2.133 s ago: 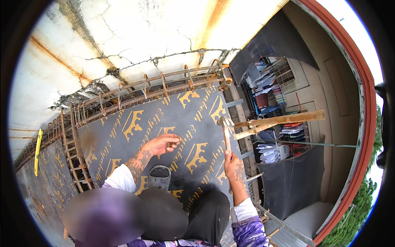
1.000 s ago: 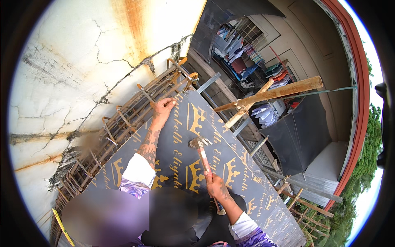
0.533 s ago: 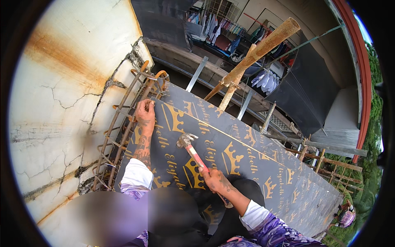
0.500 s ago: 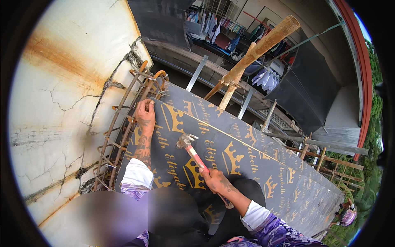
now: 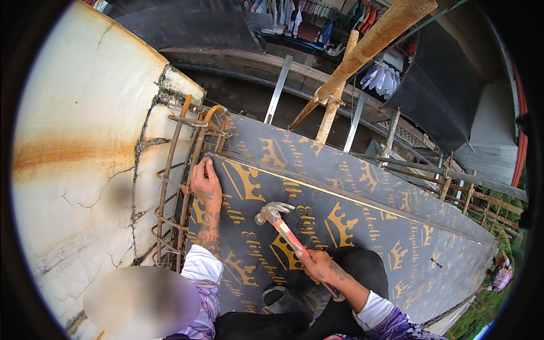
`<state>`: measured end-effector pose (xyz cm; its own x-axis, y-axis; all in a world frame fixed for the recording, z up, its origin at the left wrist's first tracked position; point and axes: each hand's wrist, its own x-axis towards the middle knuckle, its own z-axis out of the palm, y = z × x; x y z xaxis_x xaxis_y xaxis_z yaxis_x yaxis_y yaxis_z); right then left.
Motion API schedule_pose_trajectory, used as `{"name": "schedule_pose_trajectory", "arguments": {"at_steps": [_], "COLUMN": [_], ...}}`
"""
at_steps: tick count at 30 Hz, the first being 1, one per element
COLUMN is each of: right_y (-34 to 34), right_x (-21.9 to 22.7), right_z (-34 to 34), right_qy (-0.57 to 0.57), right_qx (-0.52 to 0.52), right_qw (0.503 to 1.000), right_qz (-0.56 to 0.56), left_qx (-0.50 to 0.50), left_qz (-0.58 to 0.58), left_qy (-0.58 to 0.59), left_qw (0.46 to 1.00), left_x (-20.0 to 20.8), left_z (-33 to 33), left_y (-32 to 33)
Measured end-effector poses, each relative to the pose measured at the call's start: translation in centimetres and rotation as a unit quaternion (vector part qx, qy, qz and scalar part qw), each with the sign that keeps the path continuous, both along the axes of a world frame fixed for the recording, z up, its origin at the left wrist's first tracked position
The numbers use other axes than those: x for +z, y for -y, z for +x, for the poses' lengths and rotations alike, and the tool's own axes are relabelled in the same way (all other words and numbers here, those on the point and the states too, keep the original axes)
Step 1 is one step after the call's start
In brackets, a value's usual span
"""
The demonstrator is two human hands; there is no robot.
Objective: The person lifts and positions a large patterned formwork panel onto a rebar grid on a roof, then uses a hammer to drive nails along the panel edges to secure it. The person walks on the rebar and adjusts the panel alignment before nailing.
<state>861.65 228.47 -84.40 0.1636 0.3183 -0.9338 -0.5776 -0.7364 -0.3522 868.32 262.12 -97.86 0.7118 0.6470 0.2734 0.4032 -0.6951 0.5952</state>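
Observation:
My right hand (image 5: 322,266) is wrapped round the red handle of a claw hammer (image 5: 273,213). Its steel head is over a dark panel (image 5: 255,218) printed with gold crowns and lettering. My left hand (image 5: 205,182) is at the panel's left end, close to its upper corner, with the fingers curled and pressed together. Whether they pinch the panel's edge or some small thing is hidden. Just left of that hand stands a cage of rusty rebar (image 5: 182,153). A second printed panel (image 5: 294,153) meets the first along a pale, straight edge.
A cracked, rust-stained white wall (image 5: 85,153) rises on the left. Bamboo poles (image 5: 374,48) cross beyond the panels, and metal struts (image 5: 279,90) stand there too. Clothes (image 5: 382,79) hang in the building behind. At far right, another person (image 5: 502,275) is near the panel's end. My boot (image 5: 275,297) rests on the panel.
The view has shifted, bringing the panel seam and my boot more into sight. My left hand stays at the panel's end. The hammer remains held over the panel in my right hand.

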Motion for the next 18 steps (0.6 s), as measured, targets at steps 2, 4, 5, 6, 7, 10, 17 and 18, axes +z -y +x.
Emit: {"name": "schedule_pose_trajectory", "arguments": {"at_steps": [2, 4, 5, 6, 7, 10, 17, 18], "right_y": [0.7, 0.5, 0.3, 0.4, 0.3, 0.1, -5.2, -6.7], "right_x": [0.1, 1.3, 2.1, 2.9, 3.2, 2.6, 4.8, 4.5], "right_z": [-0.3, 0.5, 1.2, 1.6, 2.0, 2.2, 6.1, 6.7], "right_qy": [0.112, 0.175, 0.187, 0.197, 0.207, 0.297, 0.281, 0.316], "right_qx": [0.016, 0.038, 0.043, 0.048, 0.055, 0.026, 0.059, 0.073], "right_qw": [0.993, 0.983, 0.980, 0.977, 0.973, 0.950, 0.955, 0.943], "right_qz": [0.021, 0.035, 0.053, 0.068, 0.084, 0.090, 0.074, 0.078], "left_qx": [-0.012, -0.017, -0.017, -0.004, -0.010, -0.011, 0.010, 0.013], "left_qz": [0.013, 0.028, 0.035, 0.017, 0.024, 0.031, 0.031, 0.027], "left_qy": [-0.005, -0.015, -0.021, -0.034, -0.028, -0.011, -0.006, -0.003], "left_qw": [1.000, 0.999, 0.999, 0.999, 0.999, 0.999, 0.999, 1.000], "left_x": [0.3, 0.4, 0.4, 0.5, 0.5, 0.7, 1.0, 1.0], "left_z": [0.7, 0.9, 0.7, 0.5, 0.6, 1.0, 0.4, 0.2], "left_y": [0.9, 0.9, 0.8, 0.8, 0.6, 0.5, -0.3, -0.2]}}
